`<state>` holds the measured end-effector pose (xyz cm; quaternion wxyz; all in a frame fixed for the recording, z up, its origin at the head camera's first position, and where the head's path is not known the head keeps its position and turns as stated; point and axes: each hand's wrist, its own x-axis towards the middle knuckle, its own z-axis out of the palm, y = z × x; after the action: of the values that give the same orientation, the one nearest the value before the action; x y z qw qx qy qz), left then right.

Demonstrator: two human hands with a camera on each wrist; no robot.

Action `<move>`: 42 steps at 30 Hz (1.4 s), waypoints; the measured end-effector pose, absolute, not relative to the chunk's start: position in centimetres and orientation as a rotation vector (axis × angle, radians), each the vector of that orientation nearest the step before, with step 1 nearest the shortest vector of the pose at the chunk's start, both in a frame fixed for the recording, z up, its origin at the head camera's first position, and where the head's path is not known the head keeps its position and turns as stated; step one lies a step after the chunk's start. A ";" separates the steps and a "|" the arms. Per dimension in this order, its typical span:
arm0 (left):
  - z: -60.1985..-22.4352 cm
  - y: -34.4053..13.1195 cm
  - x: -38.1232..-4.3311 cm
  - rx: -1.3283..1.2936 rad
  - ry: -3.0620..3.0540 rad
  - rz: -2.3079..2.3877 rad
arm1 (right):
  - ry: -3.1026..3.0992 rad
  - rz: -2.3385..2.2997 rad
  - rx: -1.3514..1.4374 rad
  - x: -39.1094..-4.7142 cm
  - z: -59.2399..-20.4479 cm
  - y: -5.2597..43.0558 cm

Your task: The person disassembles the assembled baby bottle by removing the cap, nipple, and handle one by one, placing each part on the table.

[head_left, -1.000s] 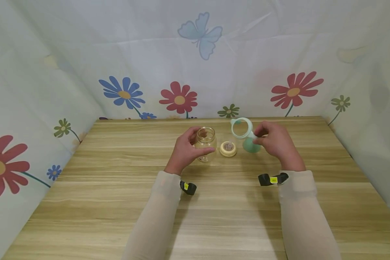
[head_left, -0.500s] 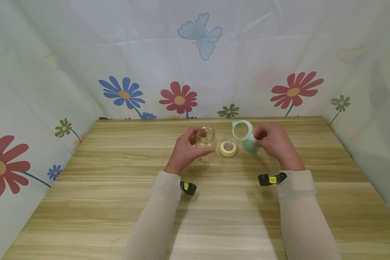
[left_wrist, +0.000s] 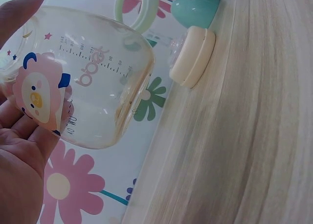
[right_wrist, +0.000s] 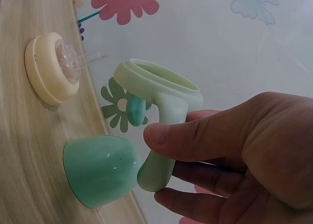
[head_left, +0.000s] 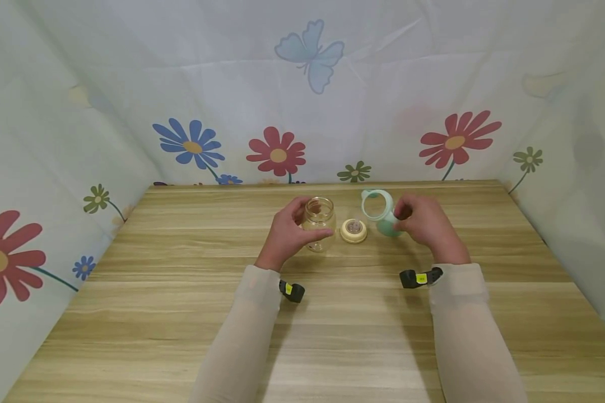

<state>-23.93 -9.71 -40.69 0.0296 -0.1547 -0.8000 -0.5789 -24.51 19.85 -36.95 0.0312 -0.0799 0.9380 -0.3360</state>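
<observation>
My left hand [head_left: 288, 232] grips a clear, amber-tinted baby bottle [left_wrist: 100, 82] upright, thumb on the near side. The bottle has no lid on its mouth; a pink cartoon animal and a measuring scale are printed on it. In my right hand [head_left: 428, 221], thumb and fingers hold the stem of a pale green bottle handle [right_wrist: 172, 109], whose ring is raised and tilted. Close below the handle, a green domed cap [right_wrist: 100, 169] stands on the table. Between bottle and cap sits a cream collar [head_left: 353, 234] with a clear teat [right_wrist: 68, 60] facing up.
All these parts stand toward the far edge of the wooden table [head_left: 222, 324]. A white curtain [head_left: 222, 89] printed with flowers and a butterfly hangs behind and at both sides. Each wrist wears a black camera strap.
My right hand has come down slightly and the handle's ring has sunk a little toward the table, shifting slightly right. The left hand and the bottle have stayed put.
</observation>
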 end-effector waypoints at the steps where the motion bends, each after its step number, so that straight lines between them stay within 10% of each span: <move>1: -40.7 -9.7 -23.9 -0.478 -2.464 -1.789 | 2.887 -1.031 -0.245 -24.6 -37.0 19.9; 42: -38.9 -9.3 -22.7 -0.429 -2.514 -1.791 | 2.885 -0.847 -0.266 -24.9 -38.4 20.4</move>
<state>-22.67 -9.34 -38.90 0.0126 -0.1376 -0.8066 -0.5747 -24.88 20.41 -38.40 0.0616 -0.0878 0.9540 -0.2800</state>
